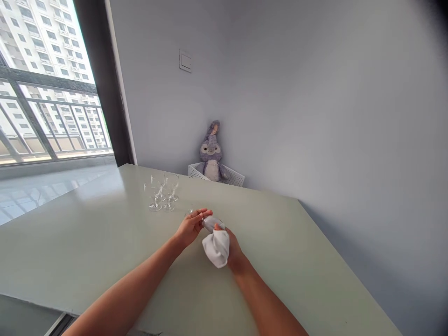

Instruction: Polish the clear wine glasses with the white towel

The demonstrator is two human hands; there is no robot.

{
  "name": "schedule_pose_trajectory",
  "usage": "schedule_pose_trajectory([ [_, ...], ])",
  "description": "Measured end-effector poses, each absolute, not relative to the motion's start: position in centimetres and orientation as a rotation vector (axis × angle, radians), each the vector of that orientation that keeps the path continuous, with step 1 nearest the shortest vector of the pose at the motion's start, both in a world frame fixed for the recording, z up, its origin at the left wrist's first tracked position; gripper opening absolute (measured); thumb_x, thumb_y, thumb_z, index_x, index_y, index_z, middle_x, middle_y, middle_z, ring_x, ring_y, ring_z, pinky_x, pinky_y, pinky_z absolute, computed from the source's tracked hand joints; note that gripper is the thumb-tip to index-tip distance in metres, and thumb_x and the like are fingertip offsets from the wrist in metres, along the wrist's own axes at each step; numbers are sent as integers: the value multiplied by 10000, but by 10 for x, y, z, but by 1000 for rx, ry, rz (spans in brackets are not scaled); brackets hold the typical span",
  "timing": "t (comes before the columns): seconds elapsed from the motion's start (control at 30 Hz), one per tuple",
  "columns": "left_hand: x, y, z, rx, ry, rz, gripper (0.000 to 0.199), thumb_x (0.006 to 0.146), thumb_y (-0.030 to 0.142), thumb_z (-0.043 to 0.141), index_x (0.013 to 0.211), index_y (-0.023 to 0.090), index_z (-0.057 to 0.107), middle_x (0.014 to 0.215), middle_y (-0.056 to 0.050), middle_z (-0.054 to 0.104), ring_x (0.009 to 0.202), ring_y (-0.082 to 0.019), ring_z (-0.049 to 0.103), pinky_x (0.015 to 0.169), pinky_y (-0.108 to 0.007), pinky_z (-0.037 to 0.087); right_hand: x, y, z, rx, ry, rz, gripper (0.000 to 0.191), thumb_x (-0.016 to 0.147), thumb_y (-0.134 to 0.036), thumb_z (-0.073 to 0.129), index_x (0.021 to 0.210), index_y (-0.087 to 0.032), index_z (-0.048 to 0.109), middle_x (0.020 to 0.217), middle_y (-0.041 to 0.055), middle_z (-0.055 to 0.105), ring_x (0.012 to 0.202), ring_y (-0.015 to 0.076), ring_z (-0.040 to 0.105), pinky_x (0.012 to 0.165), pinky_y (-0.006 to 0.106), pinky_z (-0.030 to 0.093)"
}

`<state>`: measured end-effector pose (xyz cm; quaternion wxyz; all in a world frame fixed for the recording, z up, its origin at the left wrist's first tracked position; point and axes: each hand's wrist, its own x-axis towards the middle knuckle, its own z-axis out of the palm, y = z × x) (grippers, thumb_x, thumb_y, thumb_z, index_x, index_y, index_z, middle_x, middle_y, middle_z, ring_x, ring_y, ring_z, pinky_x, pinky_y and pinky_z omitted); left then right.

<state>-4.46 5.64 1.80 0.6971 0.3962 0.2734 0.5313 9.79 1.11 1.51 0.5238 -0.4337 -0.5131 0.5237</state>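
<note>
Pale green tabletop (pixel 297 261) spread beneath both forearms, which the lower edge cut off. Clear stemmed glasses (pixel 161 196) stood clustered beyond the left hand (pixel 189 228), whose fingers closed around the held glass (pixel 211 223) near its stem. The right hand (pixel 234 242) gripped a white cloth (pixel 217 249) at the bowl. Between them the glass lay tipped sideways, foot leftward past the left fingers, mouth toward the right hand. Fingers hid most of the stem; how far the cloth reached inside was unclear.
</note>
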Motion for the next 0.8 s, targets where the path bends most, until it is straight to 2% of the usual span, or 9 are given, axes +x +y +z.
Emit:
schedule_pose_trajectory([
  [0.07, -46, 58, 15, 769, 621, 1188, 218, 768, 283, 571, 939, 149, 589, 1086, -110, 621, 1067, -214, 546, 895, -346, 450, 93, 7, 14, -1088, -1422, 1155, 363, 763, -519, 504, 811, -173, 602, 601, 13, 566, 526, 148, 494, 509, 265, 392],
  [0.17, -46, 58, 12, 665, 608, 1109, 165, 775, 292, 564, 847, 150, 607, 1019, -89, 643, 1028, -200, 570, 891, -328, 460, 95, 4, 11, -1125, -1813, 742, 221, 766, -401, 537, 776, -198, 625, 723, 54, 621, 661, 180, 541, 627, 280, 402],
  [0.3, -44, 52, 19, 833, 722, 1025, 302, 791, 416, 525, 859, 137, 617, 904, -93, 662, 853, -190, 627, 787, -327, 498, 106, 7, 12, -1141, -1953, 545, 173, 754, -362, 553, 741, -211, 638, 706, 64, 628, 654, 180, 532, 643, 279, 382],
  [0.37, -44, 48, 25, 1032, 919, 1055, 388, 805, 491, 461, 821, 135, 615, 784, -91, 662, 745, -200, 638, 718, -356, 508, 110, 12, 16, -1218, -1754, 619, 222, 750, -407, 559, 721, -200, 634, 646, 41, 608, 597, 166, 507, 589, 270, 368],
  [0.43, -47, 43, 32, 1371, 1148, 1166, 386, 817, 492, 430, 797, 157, 620, 759, -89, 657, 762, -224, 635, 741, -395, 493, 115, 16, 22, -1280, -1449, 761, 270, 725, -446, 583, 687, -181, 621, 584, 13, 569, 545, 148, 470, 531, 259, 345],
  [0.5, -50, 41, 38, 1832, 1263, 1259, 301, 833, 412, 438, 888, 193, 636, 905, -98, 658, 940, -250, 595, 870, -431, 430, 119, 20, 28, -1255, -1154, 984, 290, 680, -455, 627, 696, -166, 617, 558, -7, 541, 520, 132, 445, 498, 248, 332],
  [0.6, -53, 41, 43, 2417, 1189, 1186, 276, 847, 281, 444, 1077, 245, 593, 1107, -79, 610, 1160, -238, 464, 1040, -454, 242, 124, 21, 37, -1101, -919, 1414, 323, 647, -452, 659, 762, -152, 627, 547, -12, 529, 507, 124, 445, 491, 251, 358],
  [0.7, -55, 45, 41, 2698, 1151, 1034, 317, 855, 246, 448, 1158, 239, 540, 995, -68, 651, 1006, -204, 566, 1053, -468, 195, 128, 18, 45, -1021, -919, 1622, 333, 629, -454, 682, 743, -145, 633, 513, -12, 505, 487, 116, 428, 491, 260, 372],
  [0.8, -58, 47, 38, 2742, 1184, 970, 337, 863, 305, 446, 1176, 210, 527, 833, -52, 667, 792, -175, 605, 969, -441, 315, 132, 13, 56, -1046, -1169, 1520, 304, 624, -431, 699, 740, -155, 644, 541, -14, 516, 502, 108, 419, 518, 258, 359],
])
